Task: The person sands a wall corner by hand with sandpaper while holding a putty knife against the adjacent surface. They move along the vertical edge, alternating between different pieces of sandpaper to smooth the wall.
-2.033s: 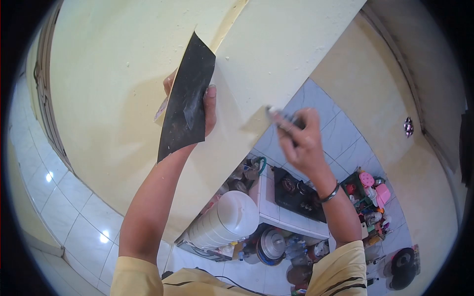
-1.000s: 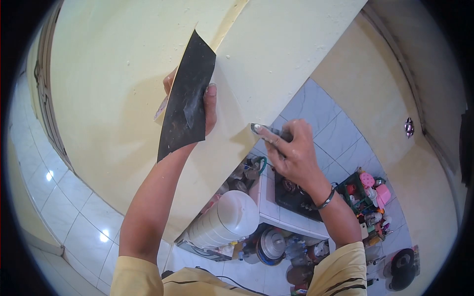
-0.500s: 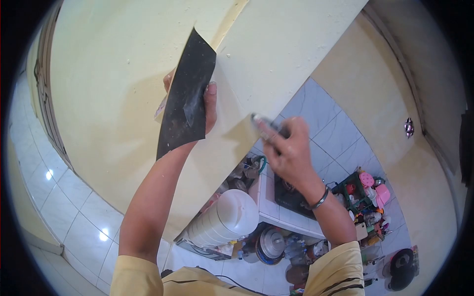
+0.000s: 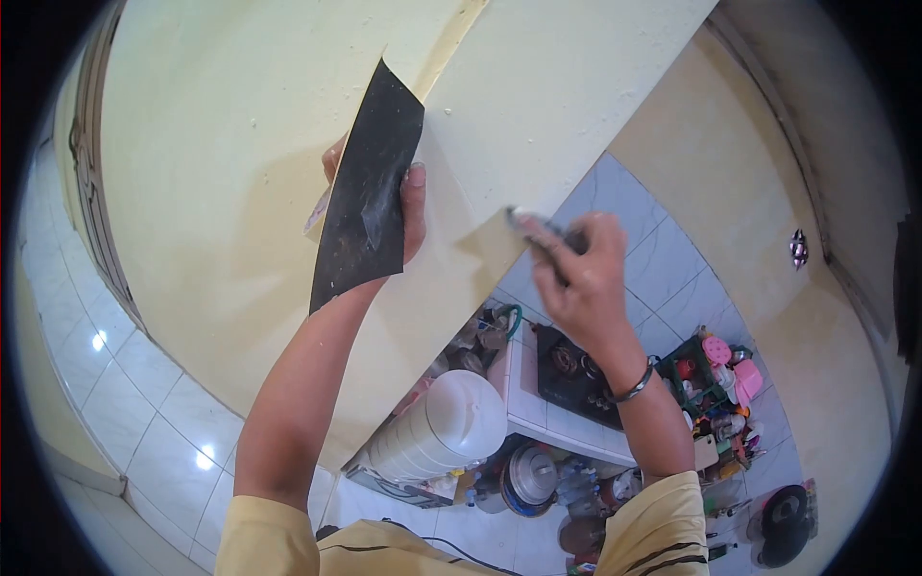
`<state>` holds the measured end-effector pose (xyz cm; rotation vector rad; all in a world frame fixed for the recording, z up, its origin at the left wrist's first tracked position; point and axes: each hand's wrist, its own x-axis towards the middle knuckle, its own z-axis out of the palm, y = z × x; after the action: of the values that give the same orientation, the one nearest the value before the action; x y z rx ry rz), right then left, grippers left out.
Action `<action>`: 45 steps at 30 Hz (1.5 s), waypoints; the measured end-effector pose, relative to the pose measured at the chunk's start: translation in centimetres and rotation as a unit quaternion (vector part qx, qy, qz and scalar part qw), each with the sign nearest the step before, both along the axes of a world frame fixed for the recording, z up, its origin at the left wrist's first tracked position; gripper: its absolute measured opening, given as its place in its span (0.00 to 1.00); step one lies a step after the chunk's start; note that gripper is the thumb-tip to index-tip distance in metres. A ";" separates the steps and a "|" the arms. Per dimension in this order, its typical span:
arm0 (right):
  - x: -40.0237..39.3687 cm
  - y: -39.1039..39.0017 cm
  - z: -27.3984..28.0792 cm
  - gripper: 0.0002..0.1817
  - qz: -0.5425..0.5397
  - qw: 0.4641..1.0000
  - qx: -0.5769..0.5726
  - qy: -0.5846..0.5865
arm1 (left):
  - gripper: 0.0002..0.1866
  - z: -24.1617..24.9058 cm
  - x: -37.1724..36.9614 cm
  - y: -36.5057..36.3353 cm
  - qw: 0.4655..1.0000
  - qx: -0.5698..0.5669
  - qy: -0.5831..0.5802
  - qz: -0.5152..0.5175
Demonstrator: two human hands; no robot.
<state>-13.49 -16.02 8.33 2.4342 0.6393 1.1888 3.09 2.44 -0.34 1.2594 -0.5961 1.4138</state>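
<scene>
Clasping a black sheet (image 4: pixel 369 178) (it hides the palm), left fingers (image 4: pixel 413 204) face right fingers (image 4: pixel 550 286) pinching a tool (image 4: pixel 575 241) above a stove (image 4: pixel 569 390).

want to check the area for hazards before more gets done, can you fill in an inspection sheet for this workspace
Surface: cream painted surface, small pale specks on it
Job's things: black sheet, pale marks on its face; small dark tool, blurred, exact type unclear
Clutter: green crate crowded with mixed items; lidded pot among bottles below the counter
Hands: left hand grips the black sheet; right hand grips the small tool near the surface's edge
Cables: thin dark line by the shirt, possibly a cable
Surroundings: black stove on the counter, large white container beside it, tiled floor
</scene>
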 end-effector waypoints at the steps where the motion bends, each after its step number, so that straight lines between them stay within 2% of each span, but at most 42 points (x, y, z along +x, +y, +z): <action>1: 0.2 0.0 -0.3 0.33 0.003 1.000 0.016 0.003 | 0.17 0.0 0.4 -0.1 1.000 -0.005 -0.015 0.005; 3: 0.5 0.0 -1.4 0.33 0.010 0.999 0.049 0.010 | 0.17 0.0 0.6 -0.5 0.999 -0.020 -0.029 0.006; 6: -0.3 0.9 -3.1 0.33 -0.014 0.997 -0.017 0.072 | 0.19 -0.1 0.5 -0.6 0.999 -0.026 -0.034 -0.003; 11: 0.0 0.4 0.2 0.31 -0.008 0.999 0.014 -0.032 | 0.20 -0.2 0.8 -0.6 0.999 -0.013 -0.032 -0.009; 14: 0.5 -0.1 -3.0 0.30 0.022 0.999 0.028 0.039 | 0.20 -0.2 0.6 -0.7 0.999 -0.011 -0.035 -0.005; 15: 0.0 0.3 -3.9 0.29 0.024 0.998 0.000 0.062 | 0.20 0.0 0.6 -0.7 0.999 -0.013 -0.039 0.000; 18: -0.8 0.5 -3.0 0.31 -0.009 0.997 -0.046 0.065 | 0.20 0.0 0.3 -0.6 0.999 -0.017 -0.034 -0.009; 22: 0.1 -1.1 -2.3 0.34 0.030 0.999 0.042 -0.010 | 0.19 0.0 0.4 -0.7 0.999 -0.021 -0.042 -0.007; 25: -0.6 -0.9 -5.7 0.32 0.024 0.996 0.017 0.084 | 0.18 -0.2 1.1 -0.9 0.998 -0.018 -0.058 0.004; 28: -1.4 -1.3 -4.4 0.34 0.007 0.997 -0.015 0.072 | 0.18 0.0 1.3 -1.0 0.997 -0.033 -0.070 0.001; 31: -1.4 -2.1 -3.2 0.35 0.002 0.999 0.029 0.015 | 0.18 0.0 1.0 -0.5 0.998 -0.013 -0.066 0.005; 34: -1.7 -1.1 -5.5 0.36 0.014 0.993 -0.019 0.115 | 0.19 0.1 0.6 -0.4 0.999 -0.007 -0.049 0.009; 37: -1.6 -1.0 -4.5 0.36 -0.004 0.995 -0.044 0.090 | 0.19 0.2 0.6 -0.2 0.999 -0.004 -0.042 0.005; 40: -1.3 -1.8 -3.7 0.37 -0.011 0.999 0.010 0.033 | 0.18 -0.1 0.6 -0.4 0.999 -0.012 -0.043 -0.002; 43: -1.5 -0.8 -5.8 0.34 0.012 0.994 -0.004 0.109 | 0.17 0.1 0.3 -0.4 0.998 -0.022 -0.057 0.006; 45: -1.3 -1.3 -4.6 0.34 0.020 0.997 0.007 0.072 | 0.16 0.0 0.5 -0.3 0.999 -0.007 -0.048 0.015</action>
<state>-14.78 -17.32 3.73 2.5478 0.7266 1.0425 3.54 2.18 -0.34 1.1983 -0.6344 1.5074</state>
